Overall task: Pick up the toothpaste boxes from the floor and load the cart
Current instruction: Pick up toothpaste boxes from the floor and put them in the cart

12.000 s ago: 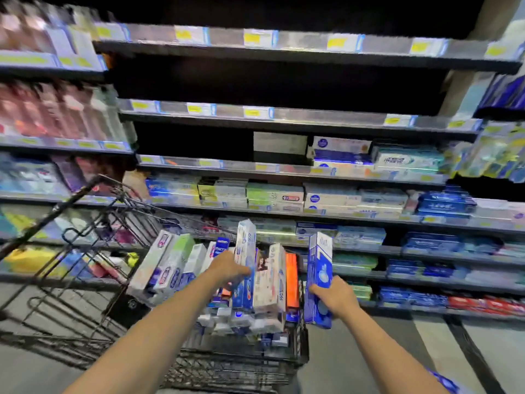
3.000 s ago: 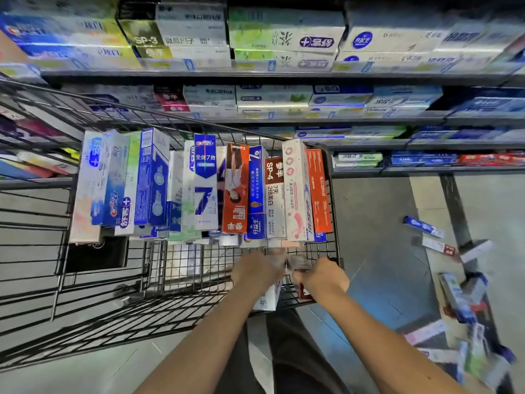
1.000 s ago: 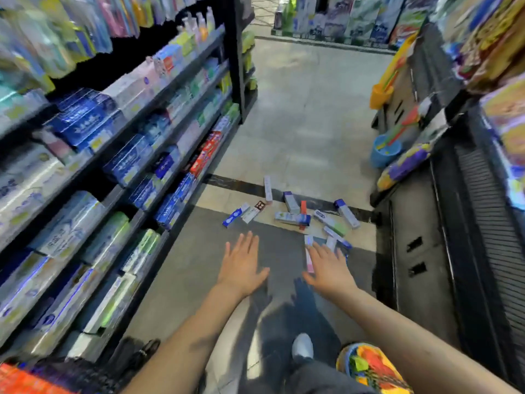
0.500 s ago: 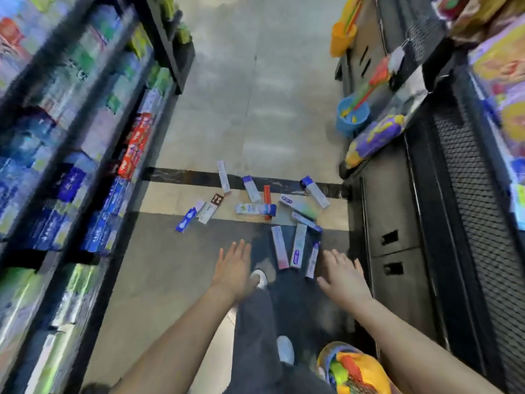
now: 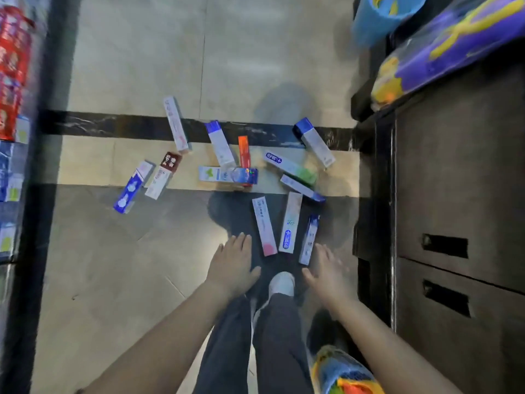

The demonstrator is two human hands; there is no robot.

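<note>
Blurred lettering on toothpaste boxes (image 5: 264,226) defies reading.

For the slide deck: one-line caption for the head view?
Both open hands, left and right, reach down toward toothpaste boxes scattered on the aisle floor.

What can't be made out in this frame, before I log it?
- Cart: outside the head view, so its load cannot be checked.
- Left shelf stock: motion-blurred and cut by the frame edge; labels unreadable.
- Orange box: its near end is hidden under the box lying across it.
- Right hand: blurred; whether it touches the blue-and-white box is unclear.
</note>
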